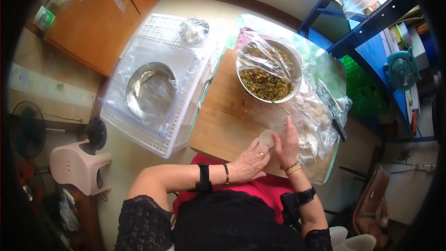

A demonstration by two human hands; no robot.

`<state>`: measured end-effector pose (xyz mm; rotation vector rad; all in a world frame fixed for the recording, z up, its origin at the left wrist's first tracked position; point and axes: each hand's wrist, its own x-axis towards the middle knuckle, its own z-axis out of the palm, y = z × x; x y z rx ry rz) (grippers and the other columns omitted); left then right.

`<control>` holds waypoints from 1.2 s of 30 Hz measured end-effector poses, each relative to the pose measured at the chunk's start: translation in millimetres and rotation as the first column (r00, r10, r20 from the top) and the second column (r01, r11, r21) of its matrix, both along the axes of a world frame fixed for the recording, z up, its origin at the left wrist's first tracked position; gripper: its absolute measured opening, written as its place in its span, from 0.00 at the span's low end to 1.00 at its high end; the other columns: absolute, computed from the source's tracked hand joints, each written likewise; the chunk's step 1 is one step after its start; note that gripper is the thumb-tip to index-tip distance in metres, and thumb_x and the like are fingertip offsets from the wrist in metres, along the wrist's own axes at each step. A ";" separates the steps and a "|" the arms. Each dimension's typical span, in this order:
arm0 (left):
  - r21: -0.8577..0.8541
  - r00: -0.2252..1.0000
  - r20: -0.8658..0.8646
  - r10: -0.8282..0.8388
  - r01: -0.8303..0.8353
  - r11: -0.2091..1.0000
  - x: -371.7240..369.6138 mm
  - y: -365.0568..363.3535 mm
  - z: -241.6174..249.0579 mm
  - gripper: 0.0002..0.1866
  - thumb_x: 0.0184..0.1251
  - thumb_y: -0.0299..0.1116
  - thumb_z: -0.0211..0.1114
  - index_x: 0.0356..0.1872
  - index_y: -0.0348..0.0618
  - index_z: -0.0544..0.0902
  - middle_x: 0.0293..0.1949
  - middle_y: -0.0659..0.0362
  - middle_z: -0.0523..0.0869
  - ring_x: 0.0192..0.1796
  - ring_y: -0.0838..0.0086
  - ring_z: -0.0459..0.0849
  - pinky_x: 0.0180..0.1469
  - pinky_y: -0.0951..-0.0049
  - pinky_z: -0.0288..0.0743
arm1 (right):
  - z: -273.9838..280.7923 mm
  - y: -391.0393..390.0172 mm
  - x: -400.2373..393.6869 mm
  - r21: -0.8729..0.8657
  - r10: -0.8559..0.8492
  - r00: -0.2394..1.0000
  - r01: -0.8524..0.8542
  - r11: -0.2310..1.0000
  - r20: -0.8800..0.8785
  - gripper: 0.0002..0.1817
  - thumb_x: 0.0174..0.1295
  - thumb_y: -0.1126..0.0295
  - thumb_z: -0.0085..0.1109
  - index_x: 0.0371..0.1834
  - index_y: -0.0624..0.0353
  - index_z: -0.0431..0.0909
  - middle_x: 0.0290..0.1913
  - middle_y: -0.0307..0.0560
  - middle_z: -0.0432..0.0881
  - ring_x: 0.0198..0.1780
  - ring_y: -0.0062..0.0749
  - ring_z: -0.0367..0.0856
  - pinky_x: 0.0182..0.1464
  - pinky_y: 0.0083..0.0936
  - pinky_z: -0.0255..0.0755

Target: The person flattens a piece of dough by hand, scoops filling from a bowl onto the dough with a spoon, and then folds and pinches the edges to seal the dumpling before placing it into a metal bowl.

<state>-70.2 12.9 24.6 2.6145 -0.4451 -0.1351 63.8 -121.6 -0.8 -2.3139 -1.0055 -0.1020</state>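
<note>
My left hand [251, 161] holds a pale round dough wrapper [266, 137] over the front of the wooden board [218, 116], the wrapper resting at its fingertips. Close beside it is my right hand [288, 145], its thumb near the wrapper's edge and its fingers stretched away from me, apart from the thumb. Just beyond those fingertips, a thin metal handle [282, 108] sticks out at the rim of a steel bowl. The bowl of chopped filling [267, 83] is partly covered by clear plastic. To the right, plastic sheeting [309, 97] covers pale dough pieces, with white flour [307, 146] nearby.
A black-handled slotted tool [331, 106] lies at the table's right. On the left, a white plastic crate [160, 146] carries a steel basin [134, 97] and a plastic-wrapped bowl [193, 30]. A pink stool [74, 167], a green crate [367, 93] and blue shelving [371, 51] stand around.
</note>
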 end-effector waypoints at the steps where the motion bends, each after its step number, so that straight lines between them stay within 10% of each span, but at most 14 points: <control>1: 0.024 1.000 -0.014 -0.026 0.026 0.999 2.0 1.0 2.9 0.37 0.60 0.55 0.64 0.60 0.31 0.73 0.65 0.39 0.68 0.73 0.43 0.59 0.75 0.44 0.46 | 1.2 2.4 -12.0 -0.007 -0.004 1.000 0.004 1.000 -0.002 0.41 0.56 0.65 0.67 0.73 0.65 0.59 0.58 0.61 0.74 0.57 0.52 0.74 0.58 0.41 0.66; 4: 0.032 0.993 -0.088 -0.076 0.079 0.996 -6.9 -1.2 -14.4 0.37 0.60 0.54 0.64 0.61 0.31 0.72 0.65 0.39 0.68 0.72 0.43 0.59 0.75 0.44 0.47 | -2.6 7.5 -27.8 -0.243 0.061 0.993 -0.036 0.969 0.096 0.42 0.58 0.57 0.65 0.73 0.63 0.58 0.60 0.60 0.73 0.60 0.52 0.71 0.60 0.47 0.61; 11: -0.026 0.988 0.152 0.017 -0.013 1.000 -6.3 4.2 -21.4 0.38 0.59 0.55 0.64 0.61 0.31 0.73 0.64 0.37 0.68 0.72 0.45 0.60 0.75 0.45 0.47 | -8.0 12.7 24.6 -0.056 -0.224 0.956 0.217 0.974 -0.187 0.42 0.53 0.61 0.70 0.71 0.62 0.61 0.51 0.59 0.76 0.53 0.53 0.74 0.56 0.44 0.67; 16: 0.017 1.000 -0.012 -0.014 0.014 1.000 -6.0 9.7 -2.5 0.39 0.60 0.56 0.64 0.60 0.30 0.73 0.63 0.36 0.68 0.71 0.45 0.61 0.75 0.46 0.47 | 14.9 16.4 -25.4 -0.153 0.111 0.993 -0.103 0.983 0.046 0.41 0.55 0.66 0.67 0.71 0.67 0.59 0.57 0.60 0.74 0.57 0.54 0.73 0.60 0.45 0.65; 20: 0.015 1.000 0.021 0.000 0.000 1.000 -16.2 9.8 -20.6 0.39 0.60 0.56 0.64 0.60 0.30 0.72 0.62 0.37 0.69 0.71 0.45 0.61 0.75 0.46 0.48 | 1.8 28.4 -26.2 -0.247 -0.008 0.979 0.059 0.967 0.202 0.41 0.55 0.60 0.67 0.70 0.64 0.60 0.55 0.58 0.75 0.58 0.51 0.72 0.60 0.41 0.62; 24: -0.009 0.990 0.127 0.057 -0.056 0.998 -11.7 13.4 -20.5 0.39 0.60 0.56 0.64 0.61 0.31 0.72 0.63 0.39 0.68 0.72 0.46 0.60 0.75 0.46 0.48 | -9.0 25.9 16.9 -0.184 -0.182 0.981 0.166 0.969 -0.072 0.42 0.53 0.61 0.68 0.71 0.63 0.61 0.55 0.56 0.75 0.56 0.48 0.74 0.57 0.42 0.64; 32: 0.100 0.987 -0.163 0.009 0.007 0.995 -10.8 22.4 -3.3 0.39 0.60 0.56 0.65 0.61 0.31 0.72 0.62 0.41 0.69 0.71 0.49 0.62 0.74 0.45 0.49 | 6.6 33.2 -31.2 -0.217 0.103 0.990 -0.081 0.973 0.094 0.40 0.54 0.63 0.66 0.70 0.64 0.62 0.57 0.59 0.74 0.55 0.52 0.73 0.56 0.43 0.65; 36: -0.023 0.991 0.091 0.103 -0.101 0.995 -16.7 24.4 -16.7 0.39 0.59 0.55 0.66 0.61 0.30 0.71 0.61 0.41 0.69 0.69 0.48 0.63 0.74 0.45 0.50 | -4.1 45.5 -5.9 -0.257 -0.047 0.996 0.065 0.964 0.076 0.40 0.53 0.57 0.67 0.68 0.64 0.64 0.54 0.59 0.75 0.54 0.51 0.74 0.55 0.43 0.65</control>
